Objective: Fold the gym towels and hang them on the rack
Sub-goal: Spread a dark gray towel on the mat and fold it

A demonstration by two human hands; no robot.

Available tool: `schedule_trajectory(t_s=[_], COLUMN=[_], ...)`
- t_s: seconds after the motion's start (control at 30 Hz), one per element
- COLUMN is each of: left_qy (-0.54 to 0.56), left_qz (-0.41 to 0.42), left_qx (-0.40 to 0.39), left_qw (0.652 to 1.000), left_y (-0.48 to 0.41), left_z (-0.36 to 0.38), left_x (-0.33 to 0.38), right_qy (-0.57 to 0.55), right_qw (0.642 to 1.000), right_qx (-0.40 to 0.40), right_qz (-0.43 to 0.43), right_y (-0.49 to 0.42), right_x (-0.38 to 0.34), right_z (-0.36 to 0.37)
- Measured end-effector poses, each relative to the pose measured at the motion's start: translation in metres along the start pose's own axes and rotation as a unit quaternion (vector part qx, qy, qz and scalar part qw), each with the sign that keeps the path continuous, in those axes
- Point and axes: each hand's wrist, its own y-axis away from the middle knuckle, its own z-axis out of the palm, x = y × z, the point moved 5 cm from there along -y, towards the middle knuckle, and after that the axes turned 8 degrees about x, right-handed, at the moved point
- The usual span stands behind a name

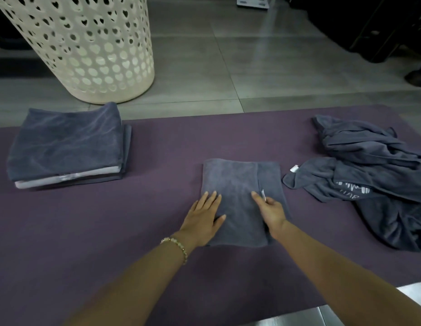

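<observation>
Head view: one folded stack (66, 147) sits at ten o'clock on the mat (87, 231). At centre, one towel (235, 180) lies under the left hand (204, 217), whose fingers press flat. The right hand (271, 211) points a forefinger, its grip unclear. Letting go unevenly could spring the fold. One loose heap (369, 175) lies at three o'clock.

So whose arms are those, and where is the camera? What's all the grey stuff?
The camera sits on a person's head, looking down, so you see their own arms. The left hand lies flat on a folded grey towel; the right hand touches it by a small white tag, and I can't tell if it pinches. All this lies on a purple mat. Left is a stack of folded towels, right a crumpled pile. Behind stands a white basket with holes.
</observation>
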Motion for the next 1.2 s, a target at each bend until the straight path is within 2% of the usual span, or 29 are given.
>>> schedule_trajectory(t_s=[0.13, 0.23, 0.4, 0.6, 0.9, 1.1, 1.2], left_qy=[-0.045, -0.065, -0.094, -0.126, -0.167, -0.16, -0.122], left_qz=[0.004, 0.018, 0.069, 0.096, 0.078, 0.069, 0.041], left_qx=[0.019, 0.037, 0.056, 0.067, 0.047, 0.009, -0.017], left_qw=[0.999, 0.997, 0.992, 0.985, 0.982, 0.985, 0.992], left_y=[-0.002, -0.011, -0.037, -0.073, -0.132, -0.16, -0.172], left_z=[0.01, 0.012, 0.01, 0.011, -0.002, -0.013, -0.019], left_x=[0.003, 0.006, 0.019, 0.038, 0.035, 0.032, 0.034], right_qy=[0.036, 0.1, 0.111, 0.101, 0.076, 0.048, 0.051], right_qw=[0.993, 0.968, 0.949, 0.965, 0.98, 0.984, 0.985], right_qx=[0.047, 0.087, 0.123, 0.108, 0.057, 0.062, 0.062], right_qz=[-0.101, -0.215, -0.267, -0.216, -0.176, -0.158, -0.155], right_y=[0.004, 0.007, -0.005, -0.031, -0.054, -0.061, -0.062], right_x=[-0.012, -0.026, -0.029, -0.011, 0.01, 0.013, 0.01], right_z=[0.01, -0.002, -0.039, -0.065, -0.067, -0.065, -0.067])
